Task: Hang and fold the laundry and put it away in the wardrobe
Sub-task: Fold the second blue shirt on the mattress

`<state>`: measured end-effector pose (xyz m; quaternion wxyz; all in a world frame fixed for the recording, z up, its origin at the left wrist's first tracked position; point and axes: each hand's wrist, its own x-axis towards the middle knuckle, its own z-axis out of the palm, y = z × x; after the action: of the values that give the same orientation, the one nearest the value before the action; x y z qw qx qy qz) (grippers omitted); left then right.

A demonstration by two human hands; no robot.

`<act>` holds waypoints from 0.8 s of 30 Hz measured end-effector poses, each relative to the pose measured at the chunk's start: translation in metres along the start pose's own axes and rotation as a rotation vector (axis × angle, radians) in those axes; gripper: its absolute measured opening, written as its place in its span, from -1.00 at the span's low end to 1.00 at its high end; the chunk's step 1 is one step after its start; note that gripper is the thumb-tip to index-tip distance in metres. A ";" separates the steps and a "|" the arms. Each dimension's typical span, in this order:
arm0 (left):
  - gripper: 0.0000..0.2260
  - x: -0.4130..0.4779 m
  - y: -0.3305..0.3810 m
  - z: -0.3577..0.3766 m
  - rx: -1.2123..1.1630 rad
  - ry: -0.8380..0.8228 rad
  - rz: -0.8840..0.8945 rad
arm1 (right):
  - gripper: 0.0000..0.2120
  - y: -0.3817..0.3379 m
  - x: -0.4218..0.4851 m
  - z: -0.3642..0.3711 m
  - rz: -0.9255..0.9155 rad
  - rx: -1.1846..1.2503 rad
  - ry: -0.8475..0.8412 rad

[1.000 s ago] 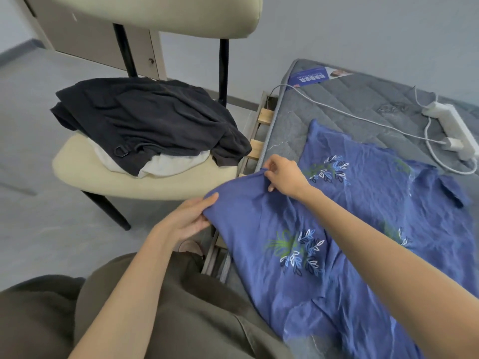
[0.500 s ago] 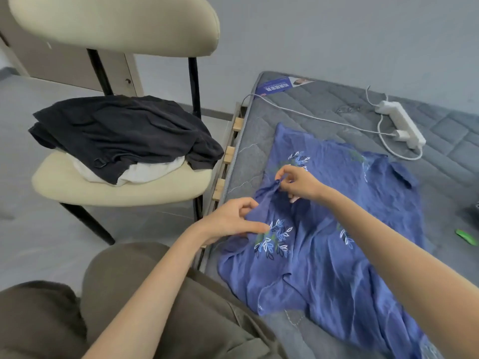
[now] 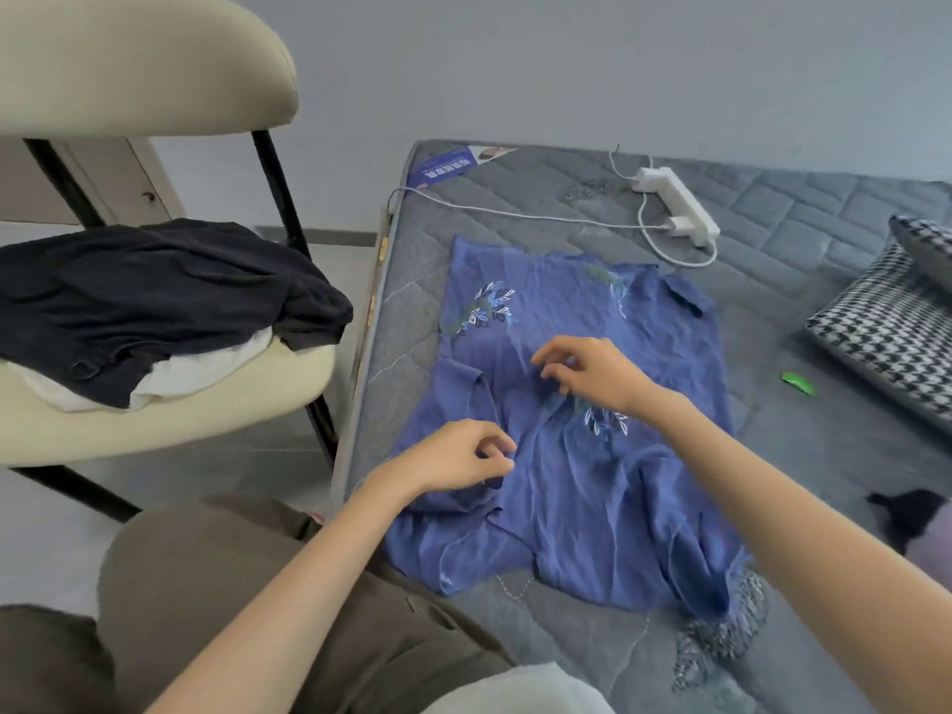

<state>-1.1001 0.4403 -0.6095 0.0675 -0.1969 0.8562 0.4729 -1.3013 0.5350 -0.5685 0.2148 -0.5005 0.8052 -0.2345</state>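
Blue shirt (image 3: 582, 517) lies spread on the mattress (image 3: 772, 280), its left side folded in.
Left hand (image 3: 453, 463) rests on the fold with curled fingers; whether it pinches cloth, I cannot tell. Right hand (image 3: 597, 376) hovers over the shirt, fingers loose, holding nothing. The near hem is blurred.

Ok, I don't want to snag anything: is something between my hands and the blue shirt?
Nothing visible. The left hand and right hand are directly over the shirt on the mattress; the power strip and cable lie beyond its far edge.
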 end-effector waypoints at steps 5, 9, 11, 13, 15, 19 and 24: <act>-0.81 0.018 0.036 0.019 0.086 0.043 0.073 | -0.88 0.039 -0.068 -0.017 0.192 -0.018 0.120; -0.73 0.027 0.066 0.049 0.158 0.009 0.161 | -0.89 0.072 -0.124 -0.015 0.428 -0.044 0.209; -0.65 0.031 0.074 0.064 0.252 -0.024 0.182 | -0.77 0.083 -0.146 -0.009 0.579 -0.067 0.235; -0.57 0.033 0.078 0.078 0.327 -0.039 0.175 | -0.62 0.084 -0.161 0.004 0.710 -0.067 0.253; -0.52 0.033 0.078 0.090 0.373 -0.049 0.149 | -0.50 0.079 -0.171 0.024 0.781 -0.107 0.256; -0.47 0.030 0.070 0.103 0.445 -0.092 0.093 | -0.49 0.072 -0.175 0.057 0.811 -0.193 0.380; -0.47 0.028 0.065 0.103 0.446 -0.091 0.081 | -0.80 0.076 -0.167 0.063 0.838 -0.039 0.517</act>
<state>-1.1586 0.5493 -0.6230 0.1289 -0.1210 0.9427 0.2829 -1.2502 0.7055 -0.6453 0.0744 -0.0631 0.9685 -0.2293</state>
